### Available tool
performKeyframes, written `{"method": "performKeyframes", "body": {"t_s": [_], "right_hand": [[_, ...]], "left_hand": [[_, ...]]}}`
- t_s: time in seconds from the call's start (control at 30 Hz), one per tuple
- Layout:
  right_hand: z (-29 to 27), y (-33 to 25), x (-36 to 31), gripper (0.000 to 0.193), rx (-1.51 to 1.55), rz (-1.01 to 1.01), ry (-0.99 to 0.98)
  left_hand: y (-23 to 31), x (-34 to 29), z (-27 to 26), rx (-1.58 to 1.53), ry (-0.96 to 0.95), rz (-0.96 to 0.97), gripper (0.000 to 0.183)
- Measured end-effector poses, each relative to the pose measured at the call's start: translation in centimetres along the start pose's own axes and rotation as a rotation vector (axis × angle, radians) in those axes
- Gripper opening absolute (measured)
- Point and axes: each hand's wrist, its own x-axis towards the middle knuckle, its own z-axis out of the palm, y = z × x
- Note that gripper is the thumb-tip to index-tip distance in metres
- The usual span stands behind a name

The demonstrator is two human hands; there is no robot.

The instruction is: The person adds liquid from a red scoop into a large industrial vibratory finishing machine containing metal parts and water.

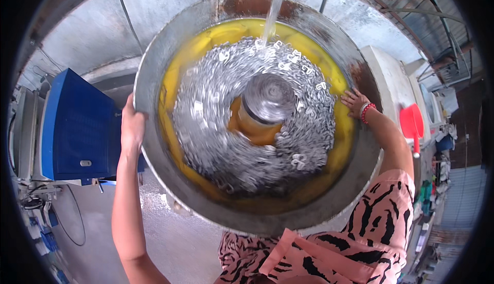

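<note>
A big round metal tub (262,221) with a yellow lining (337,78) fills the middle. Inside lies a ring of many small shiny metal pieces (211,104), smeared by motion, around a central metal post (269,97). Some are looped in shape. A stream of water (277,6) falls onto them near the far side. My left hand (133,124) is closed on the tub's left rim, its fingers partly hidden. On the right, my right hand (355,104) lies with fingers spread against the inner wall, holding nothing, a red beaded bracelet on its wrist.
At the left stands a blue machine housing (82,129), with a cable (82,222) by the floor. A red dipper (411,122) rests on a pale ledge at the right. Behind the tub runs a grey wall (170,6).
</note>
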Motion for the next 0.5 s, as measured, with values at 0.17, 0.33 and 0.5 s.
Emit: {"method": "performKeyframes", "body": {"t_s": [0.17, 0.33, 0.5], "right_hand": [[-2.1, 4.0, 9.4, 0.069, -0.062, 0.344, 0.299], [-6.7, 4.9, 14.0, 0.068, -0.001, 0.518, 0.483], [-6.4, 4.9, 17.1, 0.06, -0.136, 0.558, 0.611]], "left_hand": [[0.1, -0.3, -0.2, -0.013, -0.002, -0.044, 0.052], [1.1, -0.9, -0.1, -0.098, -0.02, -0.149, 0.053], [1.3, -0.9, -0.3, -0.094, -0.008, -0.16, 0.054]]}}
